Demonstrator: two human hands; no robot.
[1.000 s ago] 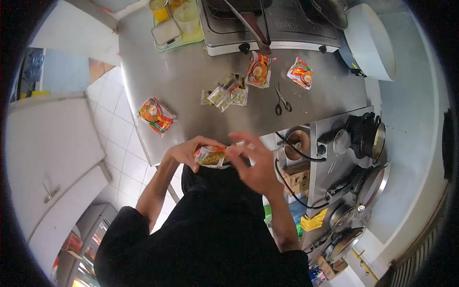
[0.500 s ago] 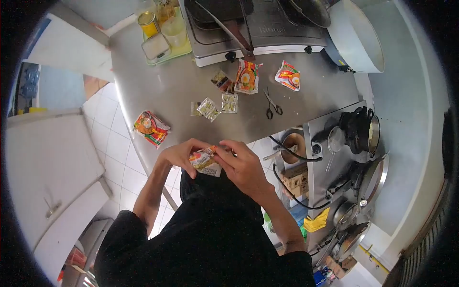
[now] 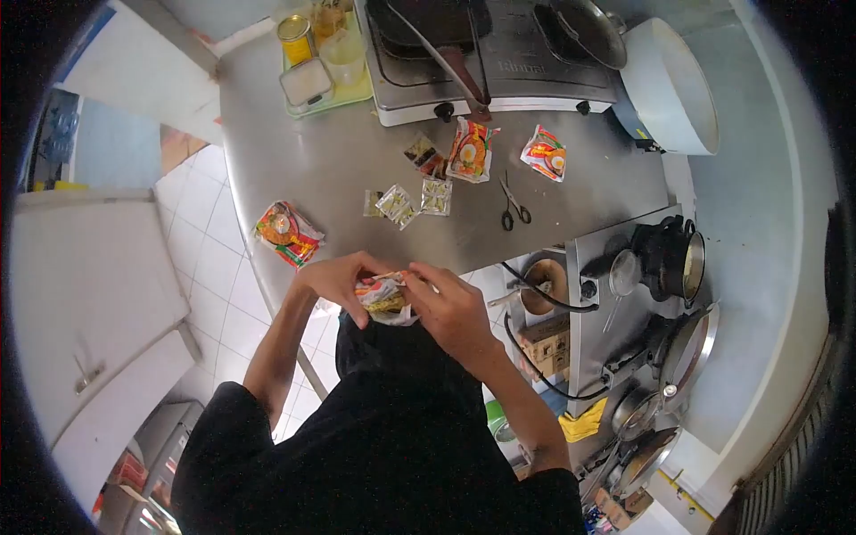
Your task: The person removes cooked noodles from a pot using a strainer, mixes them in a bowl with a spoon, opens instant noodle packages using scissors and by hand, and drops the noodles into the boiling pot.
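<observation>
An instant noodle packet [image 3: 385, 301] is held in front of my body, close to the table's near edge. Its side now shows yellowish noodles through an opening. My left hand [image 3: 337, 278] grips the packet's left end, thumb below and fingers over the top. At the other end my right hand [image 3: 453, 310] pinches the wrapper; its fingertips are partly hidden. On the steel table lie a noodle packet [image 3: 288, 234] at left and two more, one [image 3: 471, 150] by the stove and another [image 3: 545, 153] farther right. Black-handled scissors [image 3: 511, 209] and several seasoning sachets [image 3: 398, 206] lie between them.
A gas stove [image 3: 526, 85] with tongs [image 3: 446, 67] resting on it stands at the back. Beside it are a green tray [image 3: 348, 94] of containers and a large white basin [image 3: 669, 85]. Pots and pans [image 3: 660, 254] occupy a lower surface at right.
The wrapper in my hands has opened wider, and noodles show where a printed label was visible. My hands remain in nearly the same place; the view has shifted slightly.
</observation>
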